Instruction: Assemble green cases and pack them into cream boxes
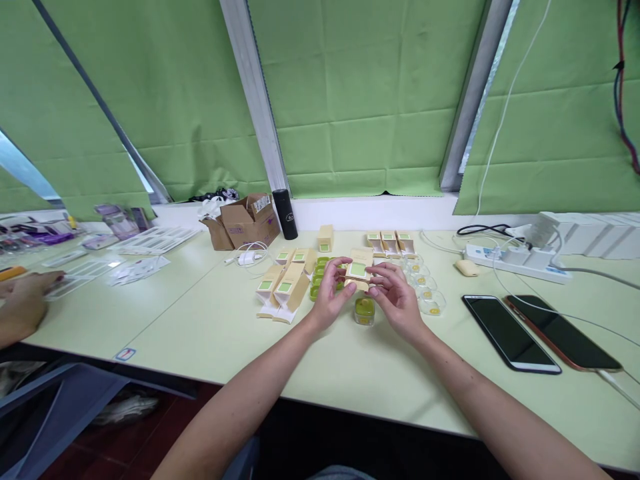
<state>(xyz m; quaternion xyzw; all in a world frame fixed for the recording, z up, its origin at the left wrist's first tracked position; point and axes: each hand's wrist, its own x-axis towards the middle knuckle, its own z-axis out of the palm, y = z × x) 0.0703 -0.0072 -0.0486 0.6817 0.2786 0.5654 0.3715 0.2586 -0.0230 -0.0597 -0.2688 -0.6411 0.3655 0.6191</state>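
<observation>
At the far left of the pale table, a co-worker's arm is being observed beside a white label sheet. Further right, a cardboard box is being flanked by a black bottle, and cream cartons are being noted nearer the front edge. Next, green containers are being partly hidden by the left hand. Between both hands, a small carton bearing a green square is being held: its left side is being pinched by the left thumb and fingers, its right side by those of the right hand. Just nearer the body, a green-topped jar is being supported upright by the table. Beyond, clear containers, a white-edged phone, a white power strip and a brown-cased phone are being recorded.
</observation>
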